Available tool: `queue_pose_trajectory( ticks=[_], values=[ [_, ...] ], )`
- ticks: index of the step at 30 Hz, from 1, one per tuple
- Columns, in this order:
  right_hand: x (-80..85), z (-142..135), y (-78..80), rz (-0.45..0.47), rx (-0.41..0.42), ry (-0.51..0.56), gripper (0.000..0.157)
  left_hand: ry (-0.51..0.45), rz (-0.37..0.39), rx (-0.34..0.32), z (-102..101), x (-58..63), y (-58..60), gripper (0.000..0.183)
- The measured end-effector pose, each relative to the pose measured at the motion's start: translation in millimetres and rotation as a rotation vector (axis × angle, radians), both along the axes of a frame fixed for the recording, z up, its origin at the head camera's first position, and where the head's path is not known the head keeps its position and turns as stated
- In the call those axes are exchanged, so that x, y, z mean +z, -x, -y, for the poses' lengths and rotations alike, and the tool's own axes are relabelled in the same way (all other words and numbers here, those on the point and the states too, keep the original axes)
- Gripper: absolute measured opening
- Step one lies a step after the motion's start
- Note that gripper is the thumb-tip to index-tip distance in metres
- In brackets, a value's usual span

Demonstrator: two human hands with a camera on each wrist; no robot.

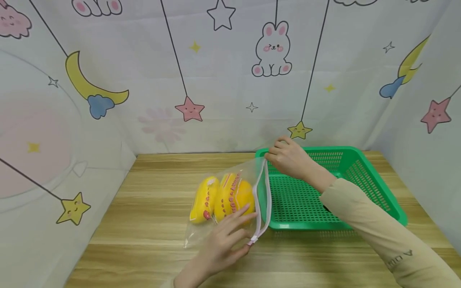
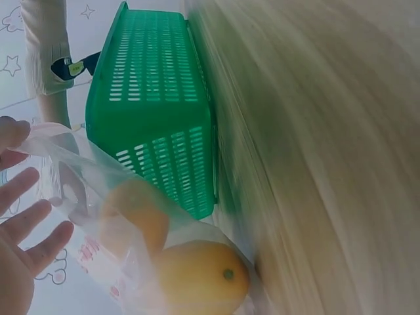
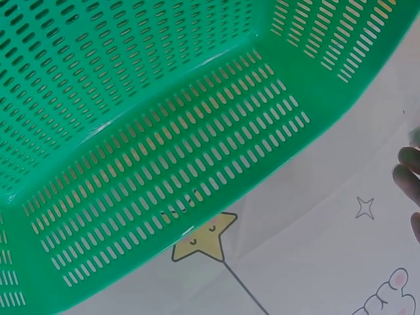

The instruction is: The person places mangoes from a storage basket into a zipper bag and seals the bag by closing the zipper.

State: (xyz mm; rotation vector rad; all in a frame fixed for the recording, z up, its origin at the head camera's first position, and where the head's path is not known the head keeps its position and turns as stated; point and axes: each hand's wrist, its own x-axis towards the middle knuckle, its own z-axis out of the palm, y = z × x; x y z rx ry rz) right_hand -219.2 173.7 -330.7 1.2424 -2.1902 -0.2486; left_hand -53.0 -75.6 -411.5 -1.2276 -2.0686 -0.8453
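A clear zip bag [image 1: 262,188] with a white zip edge and red print lies on its side, its mouth parted towards the right. Inside are several yellow-orange rounded fruit-like things [image 1: 206,200]; one fruit-like thing [image 2: 203,279] shows a green stem spot in the left wrist view. My left hand [image 1: 223,242] pinches the near end of the bag's mouth by the slider [image 1: 254,239], its other fingers spread over the bag. At the mouth's far end my right hand [image 1: 288,158] pinches the zip edge; only its fingertips [image 3: 410,177] enter the right wrist view.
A green slotted plastic basket [image 1: 338,227] stands on the wooden table [image 1: 144,224] right of the bag, under my right forearm. White printed cloth [image 1: 230,80] hangs behind the table and along both sides.
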Motion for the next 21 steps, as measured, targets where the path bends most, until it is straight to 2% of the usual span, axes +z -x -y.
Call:
queue_pose_trajectory(
  ticks=[5,9,12,16,21],
  values=[
    [-0.2,-2,0.4,-0.011,-0.003,0.008,0.008,-0.046,-0.016,-0.018,9,-0.7,1.9,0.017],
    [-0.9,-3,0.6,-0.003,-0.006,0.008,0.008,-0.056,-0.004,-0.017,15,0.9,2.1,0.023],
    [-1.0,-4,0.3,0.006,-0.012,0.005,0.008,-0.061,-0.016,-0.019,20,3.8,3.9,0.018],
    [-1.2,-5,-0.3,0.006,-0.016,0.009,0.007,-0.063,-0.06,-0.02,27,9.0,7.2,0.004],
    [-0.7,-7,-0.4,-0.005,-0.017,0.016,0.005,-0.077,-0.135,-0.002,35,17.4,10.8,0.015]
  ],
)
